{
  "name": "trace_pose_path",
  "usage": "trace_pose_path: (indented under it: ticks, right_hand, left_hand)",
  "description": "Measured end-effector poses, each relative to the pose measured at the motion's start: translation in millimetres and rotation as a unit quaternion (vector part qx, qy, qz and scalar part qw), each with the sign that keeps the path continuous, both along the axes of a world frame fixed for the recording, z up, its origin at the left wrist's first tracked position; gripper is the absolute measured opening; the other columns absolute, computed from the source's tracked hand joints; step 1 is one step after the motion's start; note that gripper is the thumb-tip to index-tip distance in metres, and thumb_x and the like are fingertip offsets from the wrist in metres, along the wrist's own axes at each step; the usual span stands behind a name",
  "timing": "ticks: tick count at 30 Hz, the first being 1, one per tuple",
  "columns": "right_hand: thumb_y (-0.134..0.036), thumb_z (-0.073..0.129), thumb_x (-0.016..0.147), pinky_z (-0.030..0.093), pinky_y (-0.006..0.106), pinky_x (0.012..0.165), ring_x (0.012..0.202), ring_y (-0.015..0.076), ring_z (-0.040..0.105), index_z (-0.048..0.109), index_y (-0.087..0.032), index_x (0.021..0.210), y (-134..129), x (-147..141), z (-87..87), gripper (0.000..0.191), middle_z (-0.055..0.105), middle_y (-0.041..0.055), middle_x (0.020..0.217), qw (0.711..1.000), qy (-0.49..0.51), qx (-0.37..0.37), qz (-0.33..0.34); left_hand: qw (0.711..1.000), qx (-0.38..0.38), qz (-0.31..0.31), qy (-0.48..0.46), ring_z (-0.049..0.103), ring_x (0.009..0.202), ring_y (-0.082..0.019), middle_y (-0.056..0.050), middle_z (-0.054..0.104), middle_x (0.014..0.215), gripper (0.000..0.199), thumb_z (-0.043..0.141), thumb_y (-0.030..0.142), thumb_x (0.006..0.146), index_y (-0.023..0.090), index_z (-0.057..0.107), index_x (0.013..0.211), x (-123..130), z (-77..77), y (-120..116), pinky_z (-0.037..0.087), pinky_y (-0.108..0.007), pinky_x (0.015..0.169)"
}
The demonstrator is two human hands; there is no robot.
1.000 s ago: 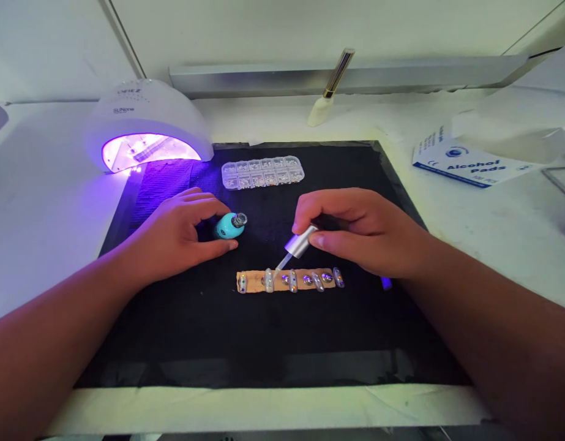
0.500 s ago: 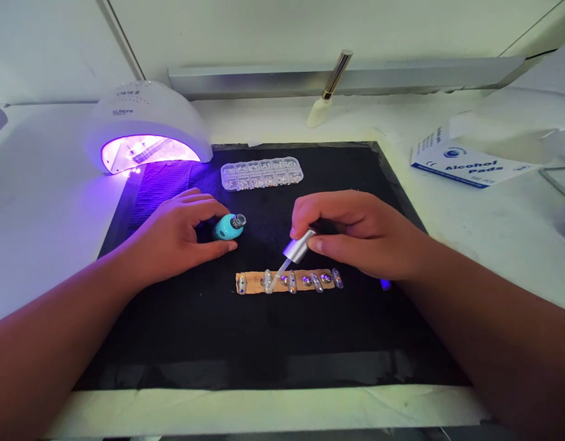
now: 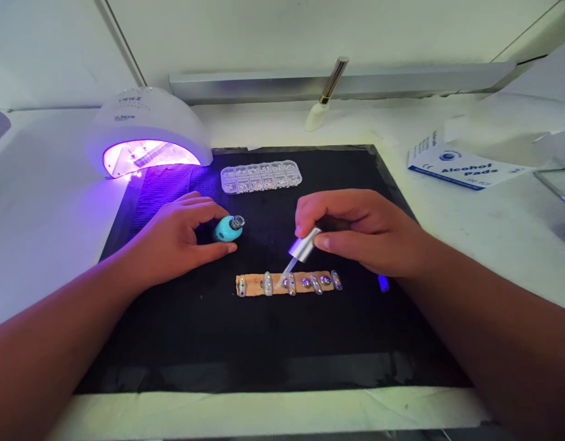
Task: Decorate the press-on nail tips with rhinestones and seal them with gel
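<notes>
two bare hands lean in over a black mat (image 3: 264, 343), and a fair amount stands around them. at the far left a domed white lamp (image 3: 149, 122) throws violet light onto the mat's corner, behind the left hand (image 3: 190, 236). straight beyond the hands lies a clear compartment case (image 3: 261, 177) of tiny bits, and past the mat's far edge a pale bottle (image 3: 315, 117) stands upright with its long striped cap. to the far right sits a box (image 3: 466, 171) lettered for alcohol pads. a small blue thing (image 3: 383, 283) peeks out by the right wrist, partly covered.

the left hand has a turquoise bottle (image 3: 227, 228) pinched between thumb and fingers, its neck uncapped and tilted right. the right hand (image 3: 362, 229) pinches the silver handle of a brush (image 3: 304, 245), which slants down over a tan strip (image 3: 254, 286) near the mat's middle. five glittery nail tips (image 3: 268, 283) sit across that strip, with shiny round studs among them.

half a second ago the bristles were at the second tip from the left; now they are a little to the right, over the gap before the third. i can't tell whether they touch. the left hand's grip looks unchanged.
</notes>
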State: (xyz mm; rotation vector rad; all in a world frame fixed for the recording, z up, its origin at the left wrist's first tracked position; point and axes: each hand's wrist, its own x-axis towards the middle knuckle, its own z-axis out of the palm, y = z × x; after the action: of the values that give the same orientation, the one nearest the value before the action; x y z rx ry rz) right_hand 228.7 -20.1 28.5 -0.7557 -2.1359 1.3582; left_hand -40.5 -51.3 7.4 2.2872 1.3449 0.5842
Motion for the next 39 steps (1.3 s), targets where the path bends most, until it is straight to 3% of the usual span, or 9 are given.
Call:
trace_pose_path:
  ticks: [5, 28, 33, 39]
  right_hand:
    - [-0.016, 0.055, 0.08, 0.042, 0.026, 0.061, 0.066, 0.0113, 0.053, 0.061, -0.019, 0.081, 0.0, -1.4, -0.6, 0.007, 0.058, -0.002, 0.074, 0.999, -0.024, 0.014, 0.028]
    - [-0.016, 0.056, 0.077, 0.041, 0.03, 0.062, 0.066, 0.0139, 0.054, 0.062, -0.021, 0.078, 3.1, -2.7, -2.8, 0.008, 0.06, -0.0016, 0.074, 0.998, -0.034, 0.038, -0.047]
    - [-0.015, 0.057, 0.078, 0.041, 0.031, 0.063, 0.067, 0.0136, 0.055, 0.063, -0.021, 0.08, 1.4, -0.8, -1.5, 0.008, 0.06, -0.002, 0.074, 0.999, 0.0, 0.014, -0.036]
    - [-0.017, 0.056, 0.079, 0.044, 0.031, 0.066, 0.07, 0.0144, 0.057, 0.062, -0.021, 0.081, -0.3, -2.7, -2.2, 0.008, 0.06, -0.0013, 0.075, 0.999, -0.032, 0.008, -0.012]
  left_hand:
    - [1.0, -0.001, 0.001, -0.005, 0.056, 0.082, -0.018, 0.0, 0.064, 0.085, 0.025, 0.069, 0.041, 0.081, 0.019, 0.066, 0.093, 0.2, -0.8, 1.0, 0.042, -0.032, 0.077]
    - [1.0, 0.005, 0.002, 0.001, 0.056, 0.081, -0.018, 0.0, 0.064, 0.085, 0.026, 0.068, 0.043, 0.082, 0.019, 0.066, 0.092, -0.2, -0.8, 0.5, 0.042, -0.032, 0.075]
    - [1.0, 0.006, 0.001, -0.001, 0.056, 0.082, -0.018, 0.0, 0.064, 0.086, 0.025, 0.069, 0.041, 0.082, 0.018, 0.067, 0.093, 0.2, -1.3, 0.5, 0.043, -0.031, 0.076]
    - [1.0, 0.0, -0.006, -0.005, 0.056, 0.083, -0.018, -0.001, 0.064, 0.087, 0.026, 0.07, 0.04, 0.082, 0.018, 0.066, 0.093, -0.5, -2.3, 1.3, 0.042, -0.031, 0.077]
